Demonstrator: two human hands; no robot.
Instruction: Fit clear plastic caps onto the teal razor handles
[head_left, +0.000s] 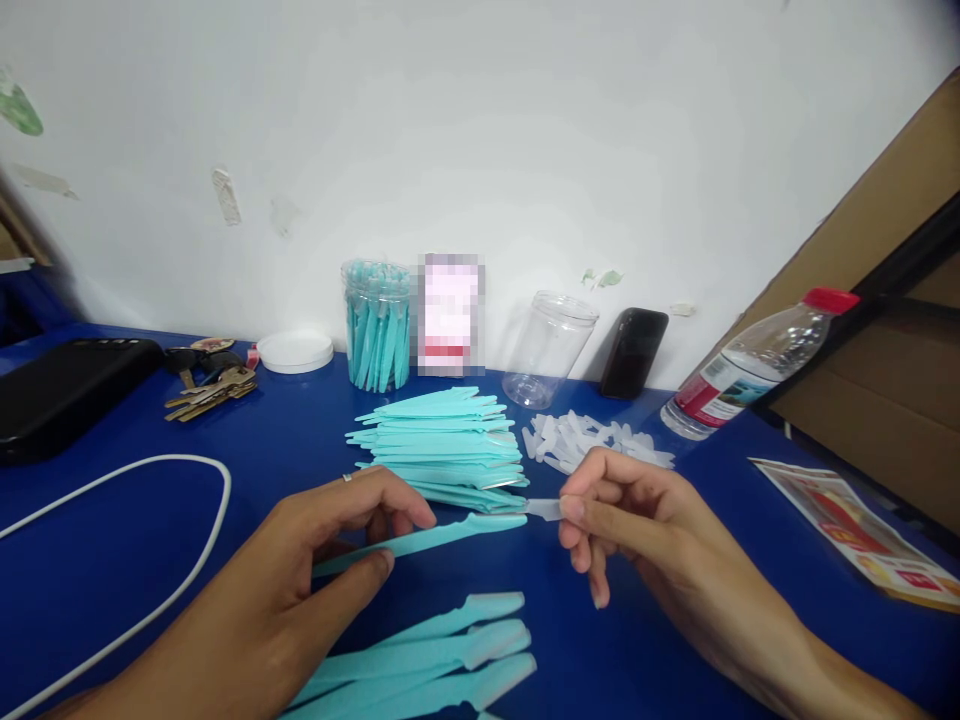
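My left hand [341, 550] grips a turquoise eyebrow razor [450, 533] by its handle, blade end pointing right. Between the thumb and fingertips of my right hand [619, 520] is a translucent blade cap [543, 509]. The cap's left end is right at the razor's tip; whether they touch I cannot tell. Just behind lies a pile of turquoise razors [442, 440]. More razors [420, 655] are fanned out in front, partly hidden by my left hand and wrist. A heap of loose caps [589, 440] is beyond my right hand.
Along the wall stand a clear jar full of razors [377, 330], a blurred upright panel [451, 315], a tilted empty jar [551, 350] and a black phone [634, 352]. A water bottle [750, 370] leans at right. Keys [214, 385], a white lid [295, 351] and a cable [217, 520] lie left.
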